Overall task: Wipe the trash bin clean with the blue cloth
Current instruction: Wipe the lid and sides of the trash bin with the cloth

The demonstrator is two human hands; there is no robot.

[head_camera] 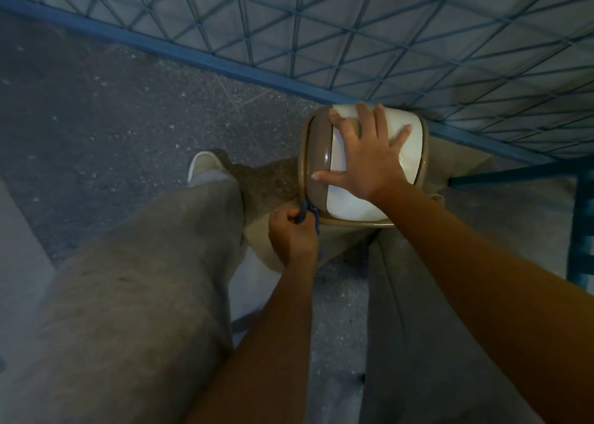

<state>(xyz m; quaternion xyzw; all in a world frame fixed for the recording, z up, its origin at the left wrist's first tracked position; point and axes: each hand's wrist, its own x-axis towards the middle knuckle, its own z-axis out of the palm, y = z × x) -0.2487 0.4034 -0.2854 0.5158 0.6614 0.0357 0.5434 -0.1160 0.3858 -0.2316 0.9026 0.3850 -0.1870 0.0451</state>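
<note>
A small trash bin (pixel 316 147) with a tan plastic lid frame and a glossy white swing flap (pixel 340 198) is seen from above, standing on a dark speckled stone floor (pixel 96 102). It is placed close against a blue-painted metal mesh panel (pixel 385 37) that runs along the far side. The right hand (pixel 369 163) is laid palm-down on top of the bin. Its fingers are straight and spread wide across the white flap and the tan frame, and the thumb is stretched out toward the left edge of the lid. The left hand (pixel 291 234) is held at the near left corner of the bin, just under the lid's rim. A crumpled dark blue cloth (pixel 307 213) is gripped in the curled fingers of that hand and is pressed against the rim's edge, with a short strand of it hanging down beside the knuckles. Most of the cloth is hidden inside the fist, so its full shape cannot be told. The bin's beige side wall is partly visible below the left hand and again at the right of the lid. Loose grey trousers (pixel 144 279) fill the lower part of the view on both sides of the bin. A pale shoe (pixel 201 163) is planted on the floor to the left of the bin.
</note>
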